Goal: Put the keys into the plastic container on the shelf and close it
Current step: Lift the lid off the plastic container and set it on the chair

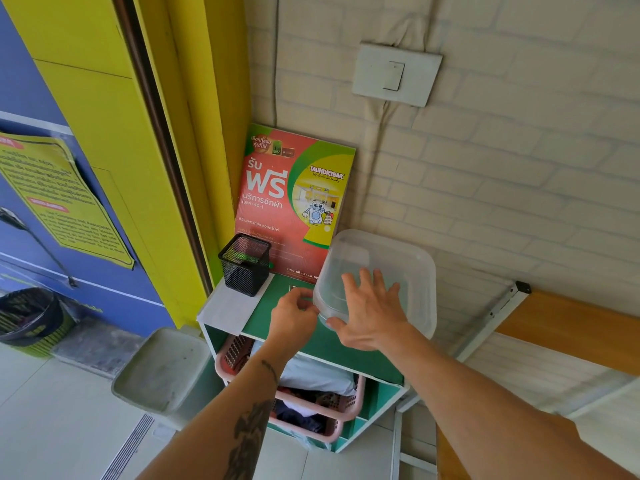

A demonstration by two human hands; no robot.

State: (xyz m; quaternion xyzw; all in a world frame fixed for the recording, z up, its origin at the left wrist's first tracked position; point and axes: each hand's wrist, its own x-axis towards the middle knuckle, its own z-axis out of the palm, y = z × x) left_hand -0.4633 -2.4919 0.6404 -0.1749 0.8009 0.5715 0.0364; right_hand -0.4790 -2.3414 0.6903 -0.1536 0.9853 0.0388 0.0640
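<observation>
Head view, looking down on a shelf corner.

Item: translucent rectangular plastic container with rounded corners, lid apparently seated, standing on the right part of the green top of a small white-edged shelf unit, close to the pale brick-pattern wall. Contents cannot be told through the cloudy plastic.

Item: right hand — fingers spread wide, palm resting across the near side of the lid, thumb at the near left corner. It presses or steadies; it grips nothing.

Item: left hand — fingers pinched narrow at the container's left rim, touching it. Whether the keys sit inside that pinch cannot be told; no keys are visible anywhere.

Also on the shelf top: black wire-mesh pen holder at the far left, and a red and green laundry poster propped against the wall behind.

Below: pink plastic laundry basket full of clothes in the shelf's open compartment.

Risks, as judgement:
- The container overhangs toward the near edge; a hard pull on the lid could tip it off the shelf.
- If the lid springs loose suddenly, small keys could drop into the basket below and be lost among the clothes.
- Uneven pressing may leave one corner of the lid unlatched.
</observation>
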